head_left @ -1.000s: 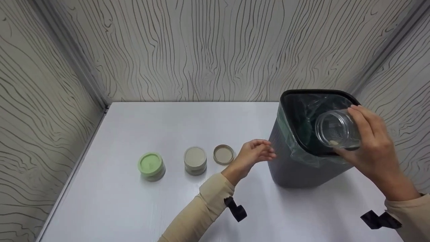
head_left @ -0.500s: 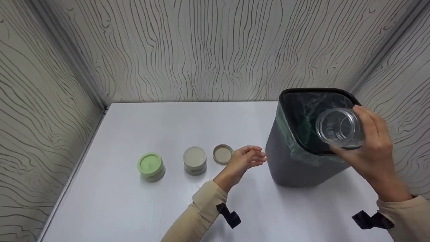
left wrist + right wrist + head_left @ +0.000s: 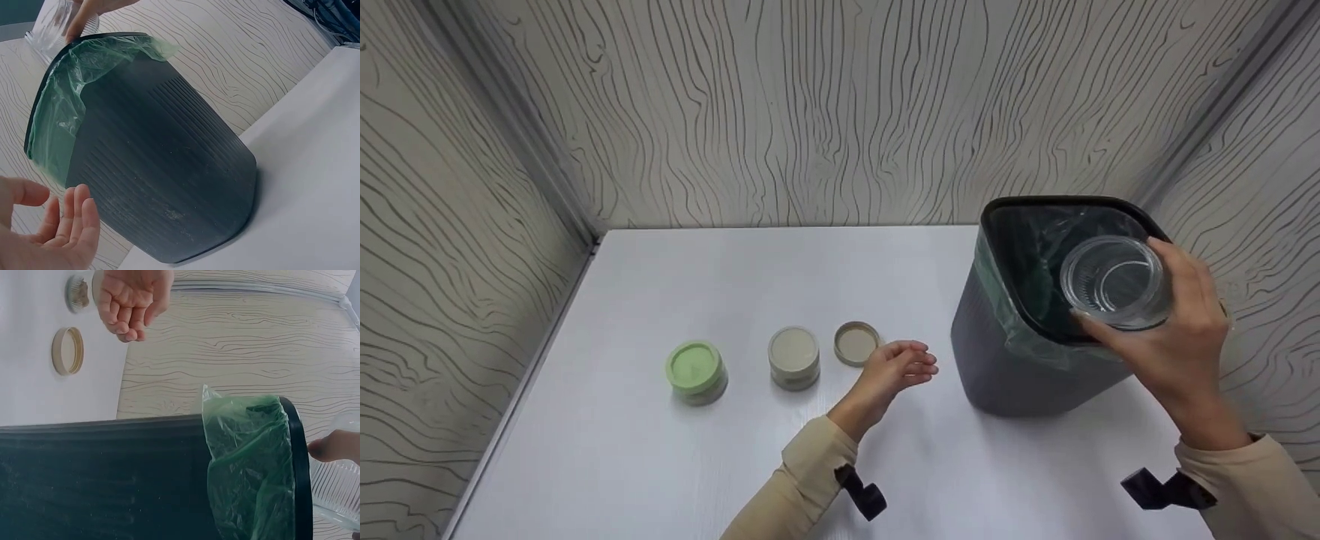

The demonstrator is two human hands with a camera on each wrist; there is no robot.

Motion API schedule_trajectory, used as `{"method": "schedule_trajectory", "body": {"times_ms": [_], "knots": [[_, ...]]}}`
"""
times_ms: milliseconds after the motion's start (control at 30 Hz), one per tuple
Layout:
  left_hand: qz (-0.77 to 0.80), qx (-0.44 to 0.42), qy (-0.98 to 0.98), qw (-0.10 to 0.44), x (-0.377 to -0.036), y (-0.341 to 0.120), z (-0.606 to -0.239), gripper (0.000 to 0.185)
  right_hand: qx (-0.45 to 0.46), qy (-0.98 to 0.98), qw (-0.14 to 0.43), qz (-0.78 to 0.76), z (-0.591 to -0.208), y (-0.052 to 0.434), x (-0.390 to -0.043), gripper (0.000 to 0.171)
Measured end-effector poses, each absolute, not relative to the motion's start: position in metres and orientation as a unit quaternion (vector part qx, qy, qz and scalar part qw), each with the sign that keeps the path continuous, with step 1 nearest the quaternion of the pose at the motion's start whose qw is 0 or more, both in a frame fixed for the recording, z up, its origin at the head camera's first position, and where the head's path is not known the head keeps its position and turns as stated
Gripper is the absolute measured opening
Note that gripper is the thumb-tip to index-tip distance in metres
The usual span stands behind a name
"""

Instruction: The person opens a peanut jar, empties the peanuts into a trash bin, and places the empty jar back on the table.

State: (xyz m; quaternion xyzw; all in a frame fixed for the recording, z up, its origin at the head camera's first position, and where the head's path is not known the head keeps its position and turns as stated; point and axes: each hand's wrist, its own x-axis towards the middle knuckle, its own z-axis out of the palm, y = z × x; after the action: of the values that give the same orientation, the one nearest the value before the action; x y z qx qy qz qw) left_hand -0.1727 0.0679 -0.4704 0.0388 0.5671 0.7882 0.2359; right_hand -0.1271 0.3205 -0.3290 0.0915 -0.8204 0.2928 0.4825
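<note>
My right hand (image 3: 1181, 330) grips a clear ribbed jar (image 3: 1117, 283) above the bin's mouth, fingers on its far side and thumb at the near rim. The jar is lidless, and its see-through inside faces the head camera. Beneath it stands a dark trash bin (image 3: 1035, 386) lined with a green plastic bag (image 3: 53, 126). Left of the bin, my left hand (image 3: 889, 375) hovers with loosely bent fingers and holds nothing. Close to its knuckles, a beige lid (image 3: 855, 345) lies with its hollow side up.
A jar with a beige lid (image 3: 794, 358) and one with a green lid (image 3: 695, 371) stand on the left of the white table (image 3: 607, 450). Wood-grain panels (image 3: 810, 112) rise around the table. The bin fills the table's right side.
My right hand has tipped the jar back more upright, and the small pale piece seen at its rim earlier no longer shows. My left hand has drawn left and down, away from the bin.
</note>
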Motion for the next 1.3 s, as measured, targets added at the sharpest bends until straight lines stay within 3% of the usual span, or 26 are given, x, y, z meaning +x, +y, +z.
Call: {"method": "schedule_trajectory", "body": {"times_ms": [167, 467, 1300], "knots": [[0.782, 0.028, 0.575, 0.239, -0.169, 0.062, -0.482, 0.022, 0.089, -0.813, 0.484, 0.312, -0.328, 0.316, -0.126, 0.103], [0.773, 0.008, 0.589, 0.235, -0.166, 0.049, -0.493, 0.023, 0.088, -0.804, 0.473, 0.348, -0.325, 0.303, -0.122, 0.089], [0.777, -0.036, 0.586, 0.228, -0.164, 0.018, -0.515, 0.030, 0.136, -0.808, 0.436, 0.373, -0.333, 0.266, -0.127, 0.094]]}}
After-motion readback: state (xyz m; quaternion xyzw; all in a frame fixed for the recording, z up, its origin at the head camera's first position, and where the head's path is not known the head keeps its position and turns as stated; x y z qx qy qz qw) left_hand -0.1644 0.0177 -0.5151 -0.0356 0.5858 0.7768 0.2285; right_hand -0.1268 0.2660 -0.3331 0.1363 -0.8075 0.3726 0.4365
